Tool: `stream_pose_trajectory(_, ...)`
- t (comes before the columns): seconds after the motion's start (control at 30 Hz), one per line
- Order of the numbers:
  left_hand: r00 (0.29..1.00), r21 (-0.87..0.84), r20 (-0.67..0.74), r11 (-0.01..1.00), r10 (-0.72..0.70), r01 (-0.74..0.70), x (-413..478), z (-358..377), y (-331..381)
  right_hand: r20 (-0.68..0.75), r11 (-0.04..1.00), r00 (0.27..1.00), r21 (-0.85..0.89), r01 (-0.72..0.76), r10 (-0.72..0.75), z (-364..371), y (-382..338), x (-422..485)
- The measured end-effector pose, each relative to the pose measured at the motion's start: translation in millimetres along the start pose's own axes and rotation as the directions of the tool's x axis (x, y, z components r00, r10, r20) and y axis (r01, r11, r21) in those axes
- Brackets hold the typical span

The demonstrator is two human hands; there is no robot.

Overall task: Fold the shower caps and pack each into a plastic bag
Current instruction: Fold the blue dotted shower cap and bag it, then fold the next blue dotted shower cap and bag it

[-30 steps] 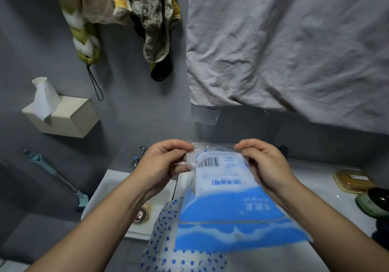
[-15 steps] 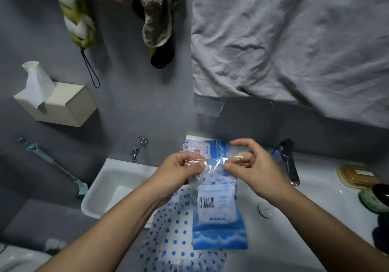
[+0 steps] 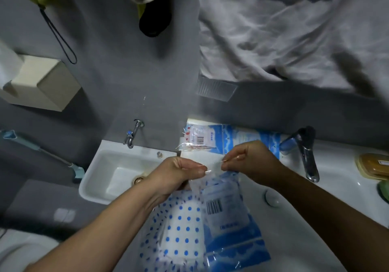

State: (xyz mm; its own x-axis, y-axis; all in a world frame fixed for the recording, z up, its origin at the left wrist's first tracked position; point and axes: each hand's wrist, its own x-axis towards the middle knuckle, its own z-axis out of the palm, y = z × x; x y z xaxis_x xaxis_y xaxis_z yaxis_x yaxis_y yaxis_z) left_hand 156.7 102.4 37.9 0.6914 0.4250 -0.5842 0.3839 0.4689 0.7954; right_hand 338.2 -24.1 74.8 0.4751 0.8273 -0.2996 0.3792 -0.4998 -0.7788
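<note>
so both hands are up at the mouth of the plastic bag (image 3: 228, 215), the blue-and-clear printed one with the barcode label. left hand (image 3: 179, 174) is pinched tight on one side of the clear top edge, right hand (image 3: 250, 162) pinched on the other side, and the film is pulled taut between them. both are narrow pinch grips holding the bag, nothing else that i can make out.

the thing that matters: the bag hangs down from the grip toward the person, long axis running away from the fingers, over the white basin counter (image 3: 336, 187). the polka-dot shower cap (image 3: 179, 229), white with blue dots, lies below and to the left of the bag, right under the left wrist and partly overlapped by the bag's edge. so the cap is on the left hand's side, clearly nearer that one. looks like it isn't in the bag yet, though the film is clear and blurry so i wouldn't swear to it.

my guess is the step in hand is opening the mouth. next, the left hand probably has to let go and reach down for the cap while the right keeps the opening up.

more printed bags (image 3: 221, 140) sit against the wall behind the hands.
</note>
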Motion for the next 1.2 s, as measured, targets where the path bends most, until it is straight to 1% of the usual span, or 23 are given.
stream_pose_trajectory(0.1, 0.993, -0.094, -0.114, 0.995, -0.040, 0.029, 31.2, -8.4, -0.3, -0.015, 0.997, 0.998, -0.023, 0.068, -0.068, 10.7, 7.5, 35.0)
stream_pose_trajectory(0.17, 0.971, -0.228, -0.225, 0.973, -0.076, 0.024, 58.1, -22.4, -1.6, -0.092, 0.996, 0.992, -0.040, 0.078, -0.082, 19.7, 12.0, 55.3)
stream_pose_trajectory(0.2, 0.953, -0.292, -0.284, 0.956, -0.103, 0.016, 71.5, -31.6, -2.6, -0.153, 0.990, 0.982, -0.107, 0.092, -0.108, 23.6, 13.2, 60.9)
stream_pose_trajectory(0.23, 0.933, -0.350, -0.334, 0.937, -0.133, 0.008, 84.7, -40.7, -3.3, -0.216, 0.970, 0.962, -0.209, 0.124, -0.169, 27.7, 14.3, 64.4)
stream_pose_trajectory(0.27, 0.918, -0.416, -0.362, 0.909, -0.160, -0.006, 97.2, -48.1, -3.4, -0.261, 0.931, 0.929, -0.320, 0.174, -0.263, 33.2, 15.1, 65.4)
stream_pose_trajectory(0.3, 0.912, -0.484, -0.369, 0.875, -0.180, -0.023, 108.7, -53.4, -3.7, -0.273, 0.881, 0.892, -0.413, 0.229, -0.360, 39.5, 15.6, 65.6)
stream_pose_trajectory(0.33, 0.913, -0.558, -0.356, 0.829, -0.199, -0.037, 118.4, -55.8, -4.1, -0.260, 0.839, 0.869, -0.474, 0.265, -0.421, 46.7, 15.6, 66.3)
stream_pose_trajectory(0.37, 0.915, -0.613, -0.338, 0.789, -0.220, -0.037, 127.6, -55.7, -4.3, -0.232, 0.815, 0.868, -0.508, 0.277, -0.439, 54.0, 17.8, 69.3)
stream_pose_trajectory(0.4, 0.918, -0.650, -0.314, 0.759, -0.242, -0.022, 134.8, -54.0, -4.0, -0.188, 0.810, 0.893, -0.526, 0.259, -0.408, 61.6, 20.9, 74.0)
stream_pose_trajectory(0.47, 0.919, -0.704, -0.270, 0.710, -0.287, 0.015, 146.5, -49.6, -7.0, -0.098, 0.811, 0.955, -0.557, 0.180, -0.279, 74.7, 26.8, 86.8)
stream_pose_trajectory(0.53, 0.915, -0.746, -0.251, 0.665, -0.316, 0.025, 153.7, -45.9, -10.4, -0.041, 0.807, 0.985, -0.579, 0.115, -0.170, 83.6, 32.9, 101.7)
stream_pose_trajectory(0.57, 0.908, -0.736, -0.274, 0.677, -0.318, 0.015, 156.5, -45.3, -12.1, -0.023, 0.801, 0.990, -0.591, 0.096, -0.136, 87.3, 35.5, 108.6)
stream_pose_trajectory(0.63, 0.881, -0.636, -0.371, 0.771, -0.293, -0.012, 161.6, -46.8, -15.0, 0.014, 0.786, 0.997, -0.614, 0.063, -0.069, 93.5, 41.3, 119.2)
stream_pose_trajectory(0.67, 0.863, -0.531, -0.441, 0.847, -0.247, -0.029, 164.7, -48.8, -16.2, 0.038, 0.785, 0.999, -0.617, 0.045, -0.028, 95.8, 44.4, 124.1)
stream_pose_trajectory(0.73, 0.814, -0.185, -0.577, 0.982, -0.070, -0.047, 169.8, -54.2, -16.6, 0.074, 0.795, 0.997, -0.607, 0.016, 0.036, 97.2, 48.8, 130.8)
stream_pose_trajectory(0.77, 0.795, 0.002, -0.607, 1.000, 0.026, -0.031, 170.7, -57.8, -15.5, 0.084, 0.797, 0.995, -0.604, 0.012, 0.049, 97.0, 50.3, 132.6)
stream_pose_trajectory(0.8, 0.786, 0.139, -0.612, 0.990, 0.088, -0.003, 170.3, -60.9, -13.4, 0.085, 0.799, 0.995, -0.601, 0.013, 0.047, 96.8, 51.5, 133.8)
stream_pose_trajectory(0.83, 0.789, 0.216, -0.604, 0.976, 0.113, 0.026, 168.7, -63.5, -11.4, 0.079, 0.804, 0.996, -0.594, 0.020, 0.034, 96.6, 52.7, 134.1)
stream_pose_trajectory(0.9, 0.813, 0.261, -0.570, 0.964, 0.117, 0.044, 163.7, -67.2, -10.1, 0.045, 0.824, 0.999, -0.564, 0.044, -0.022, 95.0, 51.6, 131.0)
stream_pose_trajectory(0.97, 0.825, 0.255, -0.553, 0.966, 0.119, 0.031, 155.3, -71.2, -13.2, 0.004, 0.847, 0.996, -0.526, 0.074, -0.085, 90.6, 48.3, 124.9)
stream_pose_trajectory(1.03, 0.828, 0.248, -0.544, 0.969, 0.136, 0.004, 141.2, -76.3, -18.8, -0.041, 0.844, 0.986, -0.524, 0.116, -0.161, 84.5, 44.6, 115.7)
stream_pose_trajectory(1.13, 0.831, 0.419, -0.503, 0.908, 0.236, -0.004, 111.9, -82.8, -34.2, -0.137, 0.847, 0.952, -0.503, 0.173, -0.275, 81.5, 42.9, 85.5)
stream_pose_trajectory(1.2, 0.857, 0.531, -0.418, 0.847, 0.300, -0.038, 85.8, -81.0, -50.9, -0.142, 0.871, 0.947, -0.451, 0.197, -0.288, 90.3, 50.2, 52.1)
